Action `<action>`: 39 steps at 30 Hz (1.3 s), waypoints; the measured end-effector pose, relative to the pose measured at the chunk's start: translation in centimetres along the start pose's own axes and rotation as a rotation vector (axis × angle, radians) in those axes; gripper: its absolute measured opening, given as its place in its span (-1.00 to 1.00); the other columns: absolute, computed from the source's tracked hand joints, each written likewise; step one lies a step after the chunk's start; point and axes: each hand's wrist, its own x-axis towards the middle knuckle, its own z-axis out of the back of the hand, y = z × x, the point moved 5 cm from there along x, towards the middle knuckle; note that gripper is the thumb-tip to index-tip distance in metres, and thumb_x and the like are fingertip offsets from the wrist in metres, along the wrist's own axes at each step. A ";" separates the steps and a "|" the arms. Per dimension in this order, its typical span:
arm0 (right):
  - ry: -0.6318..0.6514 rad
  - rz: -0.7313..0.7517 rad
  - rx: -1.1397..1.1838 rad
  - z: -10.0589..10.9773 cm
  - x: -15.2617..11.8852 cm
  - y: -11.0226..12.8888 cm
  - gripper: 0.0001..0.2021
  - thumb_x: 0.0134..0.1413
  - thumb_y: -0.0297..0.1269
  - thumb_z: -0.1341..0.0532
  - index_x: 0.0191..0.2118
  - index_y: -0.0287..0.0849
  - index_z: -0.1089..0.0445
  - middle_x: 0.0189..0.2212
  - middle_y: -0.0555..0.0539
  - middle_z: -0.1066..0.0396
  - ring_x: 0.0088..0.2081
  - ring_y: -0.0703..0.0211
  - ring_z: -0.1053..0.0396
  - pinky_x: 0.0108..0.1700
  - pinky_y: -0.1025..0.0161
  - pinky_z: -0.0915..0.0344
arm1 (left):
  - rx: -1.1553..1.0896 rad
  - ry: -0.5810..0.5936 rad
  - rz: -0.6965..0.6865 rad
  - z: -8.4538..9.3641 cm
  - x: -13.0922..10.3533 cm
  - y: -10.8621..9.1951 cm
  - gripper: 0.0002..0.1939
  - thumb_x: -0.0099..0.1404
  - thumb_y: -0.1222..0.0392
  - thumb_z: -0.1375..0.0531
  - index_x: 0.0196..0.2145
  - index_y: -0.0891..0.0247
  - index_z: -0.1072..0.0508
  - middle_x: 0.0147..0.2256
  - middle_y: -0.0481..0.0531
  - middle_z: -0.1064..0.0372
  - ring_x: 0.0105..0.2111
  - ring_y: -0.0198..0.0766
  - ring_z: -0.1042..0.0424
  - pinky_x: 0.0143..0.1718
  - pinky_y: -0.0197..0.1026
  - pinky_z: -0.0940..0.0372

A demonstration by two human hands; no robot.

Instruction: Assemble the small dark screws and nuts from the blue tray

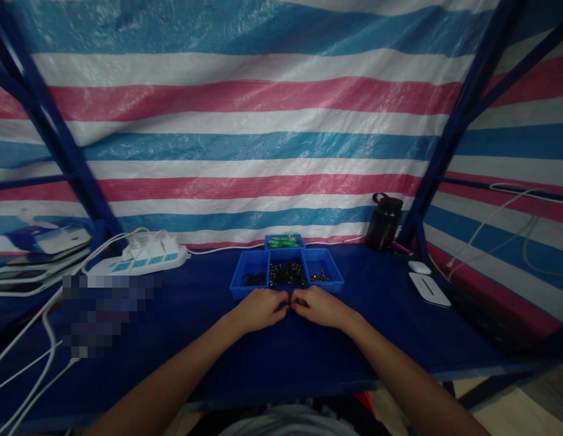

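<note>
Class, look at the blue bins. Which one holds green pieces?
The back bin: it holds green pieces, while the three front bins show only dark or shiny pieces.

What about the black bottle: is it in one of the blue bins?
No, the bottle stands on the table, apart from the bins and to their right.

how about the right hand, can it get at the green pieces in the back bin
Probably yes: the right hand is just in front of the blue bins, with only low walls to clear, and the green pieces look uncovered.
</note>
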 end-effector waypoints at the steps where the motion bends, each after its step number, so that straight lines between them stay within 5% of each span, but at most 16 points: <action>1: -0.002 -0.006 -0.004 0.0 0.0 -0.1 -0.88 0.12 -0.34 -0.11 -0.31 -0.21 -0.38 -0.52 0.01 -0.39 -0.50 0.30 -0.28 -0.45 0.37 -0.01 | -0.001 0.003 0.003 0.0 0.0 0.0 -0.86 0.29 0.17 -0.06 -0.31 0.23 -0.38 -0.44 -0.01 -0.41 -0.44 -0.26 -0.40 -0.47 -0.33 -0.13; 39: 0.034 0.055 -0.005 -0.8 0.2 0.3 -0.81 0.18 -0.33 -0.06 -0.25 -0.23 -0.41 -0.39 -0.09 -0.47 -0.42 0.21 -0.38 -0.39 0.34 -0.14 | -0.046 -0.037 -0.046 0.6 0.0 -0.4 -0.83 0.34 0.16 -0.06 -0.20 0.21 -0.40 -0.44 -0.04 -0.41 -0.46 -0.31 -0.40 -0.44 -0.36 -0.15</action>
